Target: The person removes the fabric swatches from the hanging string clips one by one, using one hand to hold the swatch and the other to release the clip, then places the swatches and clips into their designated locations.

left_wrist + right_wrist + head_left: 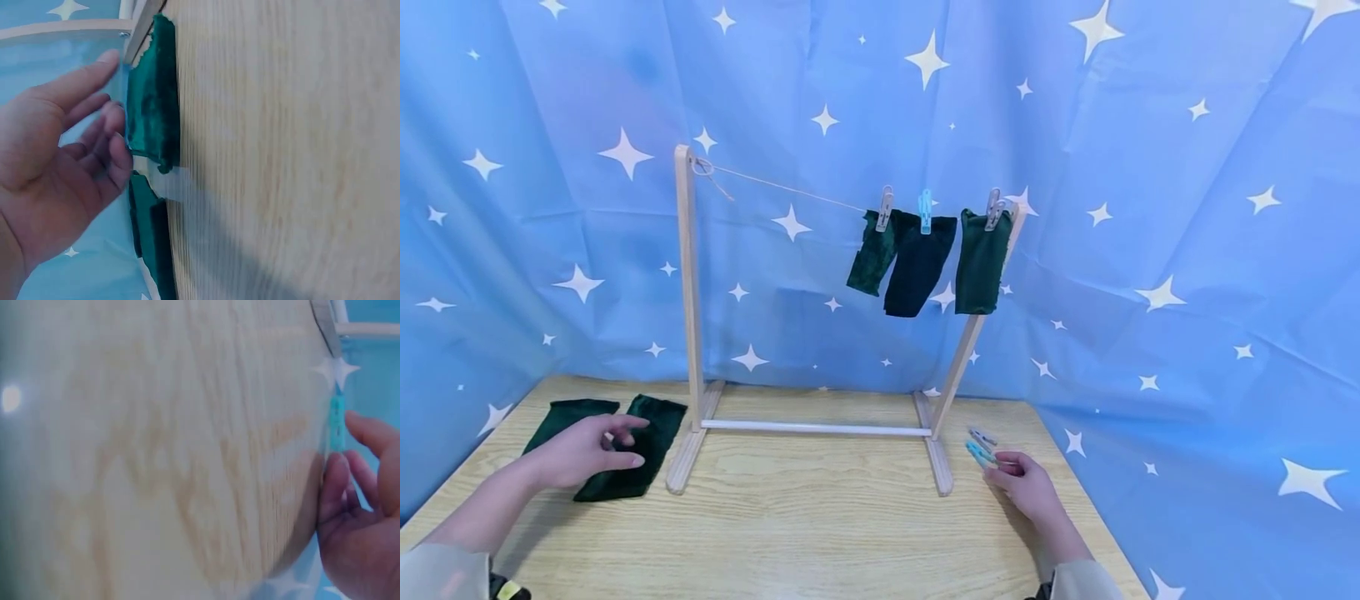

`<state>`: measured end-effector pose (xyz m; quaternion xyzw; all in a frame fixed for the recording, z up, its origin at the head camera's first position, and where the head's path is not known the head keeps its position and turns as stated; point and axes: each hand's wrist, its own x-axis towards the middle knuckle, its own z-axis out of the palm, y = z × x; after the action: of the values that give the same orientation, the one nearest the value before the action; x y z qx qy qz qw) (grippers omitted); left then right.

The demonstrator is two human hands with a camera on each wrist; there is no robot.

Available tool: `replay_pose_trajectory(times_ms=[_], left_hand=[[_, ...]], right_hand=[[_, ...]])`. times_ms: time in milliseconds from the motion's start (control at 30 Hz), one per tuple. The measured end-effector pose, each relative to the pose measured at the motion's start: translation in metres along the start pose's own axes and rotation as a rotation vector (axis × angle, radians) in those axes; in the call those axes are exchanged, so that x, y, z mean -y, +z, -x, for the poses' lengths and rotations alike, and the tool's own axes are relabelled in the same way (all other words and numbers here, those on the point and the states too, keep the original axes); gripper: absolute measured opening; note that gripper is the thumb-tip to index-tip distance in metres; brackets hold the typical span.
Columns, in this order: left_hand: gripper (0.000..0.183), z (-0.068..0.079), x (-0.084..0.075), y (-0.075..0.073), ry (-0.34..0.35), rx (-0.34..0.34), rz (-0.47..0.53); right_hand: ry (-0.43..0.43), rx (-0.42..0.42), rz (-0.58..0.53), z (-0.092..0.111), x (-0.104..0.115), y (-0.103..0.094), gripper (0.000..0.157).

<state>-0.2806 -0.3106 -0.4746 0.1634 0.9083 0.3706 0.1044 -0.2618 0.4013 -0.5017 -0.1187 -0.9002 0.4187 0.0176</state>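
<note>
My left hand (580, 450) is held over two dark green cloth pieces on the table at the left, its fingers loosely bent and empty. The nearer cloth (651, 467) lies under its fingertips; the other cloth (568, 412) is partly hidden behind the hand. In the left wrist view both cloths show beside the hand (69, 156). At the right, my right hand (1026, 483) is at a light blue clothespin (979, 453) on the table. Its thumb and fingers stand apart around the pin's near end in the right wrist view. A grey clothespin (982, 437) lies just behind.
A wooden drying rack (691, 292) with a string (790, 192) stands mid-table. Three green cloths hang toward its right end: a left one (874, 258), a middle one (921, 271) and a right one (981, 267), each under a clothespin. Behind hangs a blue star-patterned curtain (760, 92).
</note>
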Motion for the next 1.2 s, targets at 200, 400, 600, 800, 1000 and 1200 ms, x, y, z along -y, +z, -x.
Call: replay_pose_trajectory(times_ms=[200,400,600,800,1000,1200], left_hand=[[0.056,0.008,-0.015,0.007,0.037,-0.102,0.07],[0.044,0.012,-0.05,0.009,0.098,-0.173,0.07],[0.038,0.011,-0.094,0.011,0.171,-0.193,0.1],[0.032,0.001,-0.141,0.013,0.274,-0.166,0.148],[0.029,-0.025,-0.187,0.012,0.337,-0.18,0.177],[0.031,-0.06,-0.235,0.006,0.363,-0.211,0.206]], right_hand=[[0.003,0.019,-0.162,0.01,0.005,-0.011,0.052],[-0.064,0.014,-0.173,0.023,0.027,-0.029,0.051],[-0.172,0.007,-0.182,0.035,0.068,-0.043,0.046],[-0.285,0.024,-0.169,0.046,0.114,-0.051,0.041],[-0.396,0.054,-0.126,0.05,0.174,-0.061,0.04],[-0.496,0.055,-0.116,0.047,0.239,-0.072,0.041]])
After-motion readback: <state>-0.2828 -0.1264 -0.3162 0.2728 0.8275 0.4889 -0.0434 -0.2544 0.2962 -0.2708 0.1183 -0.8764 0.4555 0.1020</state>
